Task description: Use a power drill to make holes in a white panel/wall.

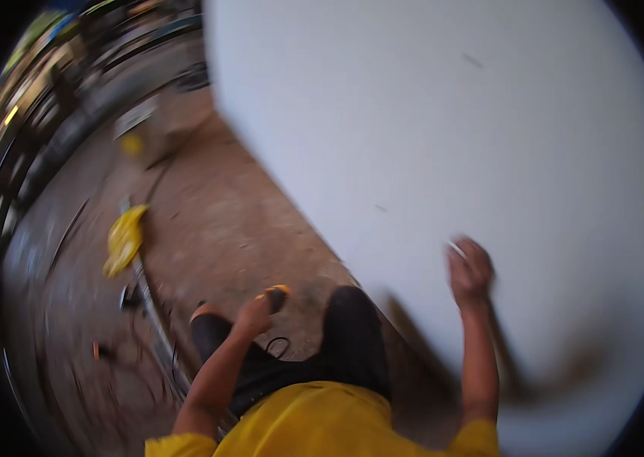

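Pinching a slim white stick (457,248) over a big white panel (444,122), other hand busy too

So the right hand (471,266) has its fingers curled in, stick poking out past the fingertips on the left side. Looks like a short grip for fine control, I'd guess. Panel spreads out under and beyond those fingers; can't tell if they touch it. One dark mark (381,207) sits left of them, another (473,60) well ahead. Right forearm runs almost straight forward, wrist roughly in line.

Left hand (253,315) is closed around a dark-and-orange object (278,298) — too blurry to say what. It's held off the panel's edge, probably to keep that surface free. That forearm slants inward over the thigh (211,333) — brown floor (238,221) ahead of its fingers.
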`<state>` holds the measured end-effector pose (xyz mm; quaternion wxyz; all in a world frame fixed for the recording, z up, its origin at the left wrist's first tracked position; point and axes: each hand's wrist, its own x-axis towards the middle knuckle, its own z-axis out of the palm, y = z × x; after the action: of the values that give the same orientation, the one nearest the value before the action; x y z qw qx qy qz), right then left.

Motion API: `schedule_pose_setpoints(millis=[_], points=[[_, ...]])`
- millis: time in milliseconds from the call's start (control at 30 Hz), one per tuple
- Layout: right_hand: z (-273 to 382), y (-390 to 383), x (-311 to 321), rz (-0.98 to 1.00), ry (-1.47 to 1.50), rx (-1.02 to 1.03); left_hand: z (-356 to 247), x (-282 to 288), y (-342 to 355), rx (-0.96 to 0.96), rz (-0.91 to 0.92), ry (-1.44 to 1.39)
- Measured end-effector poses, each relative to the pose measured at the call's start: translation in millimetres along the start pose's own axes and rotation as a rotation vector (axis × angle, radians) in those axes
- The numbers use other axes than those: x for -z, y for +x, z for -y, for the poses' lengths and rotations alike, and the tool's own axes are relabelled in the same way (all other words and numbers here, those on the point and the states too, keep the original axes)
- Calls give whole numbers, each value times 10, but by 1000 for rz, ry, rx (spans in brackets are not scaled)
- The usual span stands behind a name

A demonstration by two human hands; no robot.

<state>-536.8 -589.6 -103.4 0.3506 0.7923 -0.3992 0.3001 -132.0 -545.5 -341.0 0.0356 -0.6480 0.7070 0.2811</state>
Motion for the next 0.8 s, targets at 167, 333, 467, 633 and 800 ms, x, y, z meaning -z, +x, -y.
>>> schedule_pose_setpoints(millis=[167,333,467,633,800], points=[[194,104,-380,-6,51,-44,271,275,-300,6,-157,-358],[183,-330,-264,9,20,-165,78,555,-2,192,57,-446],[311,-634,-237,59,31,-264,154,518,-103,219,18,-552],[348,-591,-325,67,98,-280,161,665,-190,206,16,-652],[396,-419,-349,106,63,-161,391,352,18,160,-75,-440]])
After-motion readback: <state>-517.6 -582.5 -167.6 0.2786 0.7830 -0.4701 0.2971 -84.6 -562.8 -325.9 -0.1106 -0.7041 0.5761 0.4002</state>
